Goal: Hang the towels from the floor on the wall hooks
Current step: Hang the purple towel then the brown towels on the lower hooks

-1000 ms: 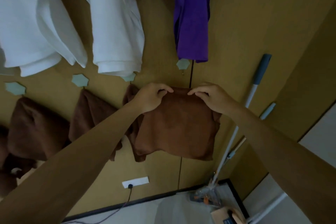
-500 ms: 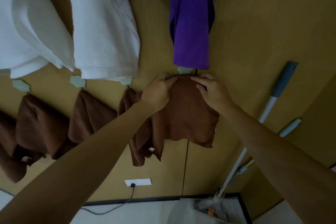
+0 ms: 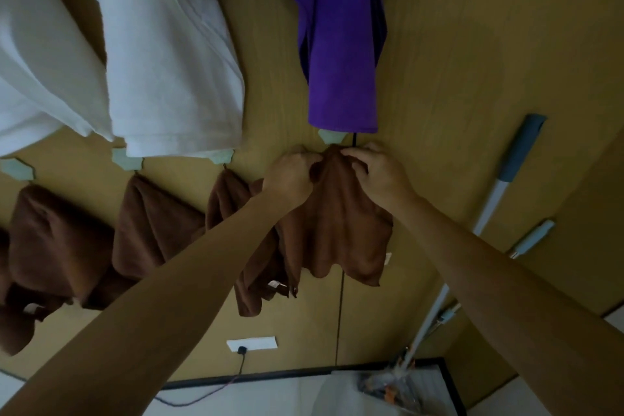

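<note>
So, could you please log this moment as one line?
step: hanging brown towel | left hand: pinches top edge | right hand: pinches top edge | target: hook under purple cloth

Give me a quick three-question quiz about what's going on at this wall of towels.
1. True or false: the left hand and right hand both pinch the brown towel.
2. What colour cloth hangs just above the hook by the fingers? A white, B purple, C green.
3. What leans on the wall at the right?
Key: 1 true. 2 B, the purple towel. 3 a mop handle.
</note>
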Demonstrator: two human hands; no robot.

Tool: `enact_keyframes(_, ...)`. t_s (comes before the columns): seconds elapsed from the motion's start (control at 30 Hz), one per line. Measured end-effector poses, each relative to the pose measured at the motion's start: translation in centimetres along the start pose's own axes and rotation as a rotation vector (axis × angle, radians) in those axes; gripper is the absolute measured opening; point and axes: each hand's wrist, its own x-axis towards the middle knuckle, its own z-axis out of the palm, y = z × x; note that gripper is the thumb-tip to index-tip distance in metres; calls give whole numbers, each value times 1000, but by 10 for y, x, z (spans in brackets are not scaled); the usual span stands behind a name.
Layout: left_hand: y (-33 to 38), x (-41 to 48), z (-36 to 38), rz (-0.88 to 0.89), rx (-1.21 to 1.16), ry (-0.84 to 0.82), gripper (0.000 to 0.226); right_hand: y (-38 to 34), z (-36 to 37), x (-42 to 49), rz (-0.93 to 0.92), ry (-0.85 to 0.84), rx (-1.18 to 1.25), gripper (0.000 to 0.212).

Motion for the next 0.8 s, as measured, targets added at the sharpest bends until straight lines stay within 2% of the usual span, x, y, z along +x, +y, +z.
enact_keyframes(0.27, 3, 3, 5, 11, -60, -104, 31, -9, -3, -2, 128, -118, 42, 29)
enact_keyframes(0.43, -3, 8, 1, 47, 76, -111, 44, -10, -4, -5, 149, -83, -85, 46)
enact_keyframes(0.53, 3, 11, -1, 91, 298, -53, 39, -12, -1, -3, 125, -50, -193, 47)
enact_keyframes(0.63, 8, 8, 1, 90, 367, -4, 37, -14, 0, -1, 113, -17, -280, 38)
enact_keyframes(0.8, 5, 1, 6, 151, 522, 140, 16, -9, 2, -3, -41, 105, -476, 23)
